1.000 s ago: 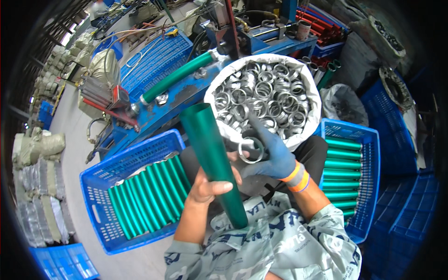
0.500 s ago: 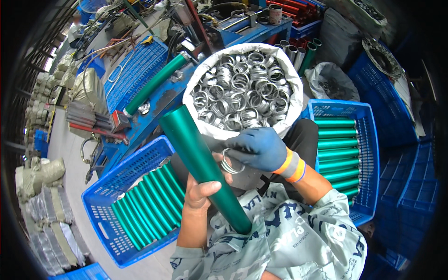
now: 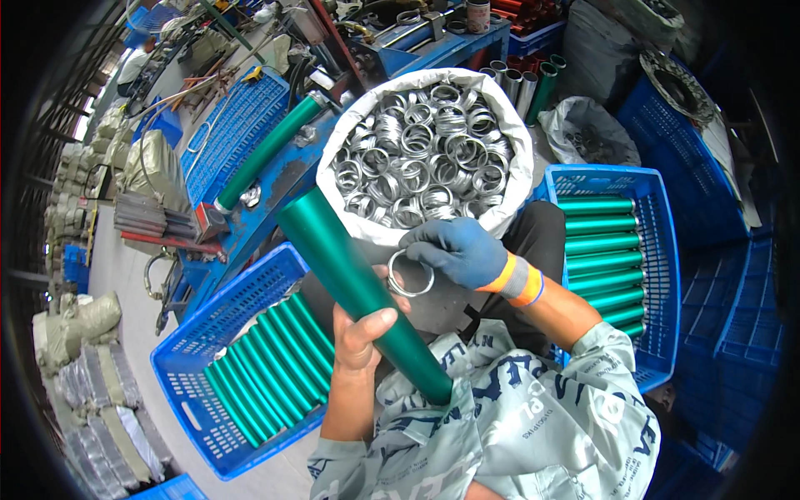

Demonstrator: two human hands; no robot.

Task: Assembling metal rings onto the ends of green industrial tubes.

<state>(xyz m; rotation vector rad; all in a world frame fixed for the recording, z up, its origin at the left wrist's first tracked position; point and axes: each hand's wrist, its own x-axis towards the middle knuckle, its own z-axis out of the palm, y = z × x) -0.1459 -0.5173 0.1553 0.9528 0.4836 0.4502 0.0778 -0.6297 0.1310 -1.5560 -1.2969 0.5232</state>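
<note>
My bare left hand (image 3: 358,337) is wrapped round a long green metal tube (image 3: 329,246), which slants from the upper left down to my apron. In the blue-gloved fingers of my right hand (image 3: 467,254) is a thin silver metal ring (image 3: 412,295), pinched at its upper edge just right of the tube. Left fingertips show behind the tube, close to the ring; whether they touch it I cannot tell. Beyond my hands stands a white sack (image 3: 518,179) full of similar silver rings (image 3: 417,137).
Blue plastic crates holding green tubes flank me, one at the left (image 3: 190,425) and one at the right (image 3: 664,267). Another green tube (image 3: 271,150) lies on a blue workbench (image 3: 287,196) at the far left. A smaller sack (image 3: 571,117) stands behind the right crate.
The ring has turned from a slanted position to face me more openly, showing a rounder outline. My left hand keeps its grip on the tube. The whole view has shifted slightly.
</note>
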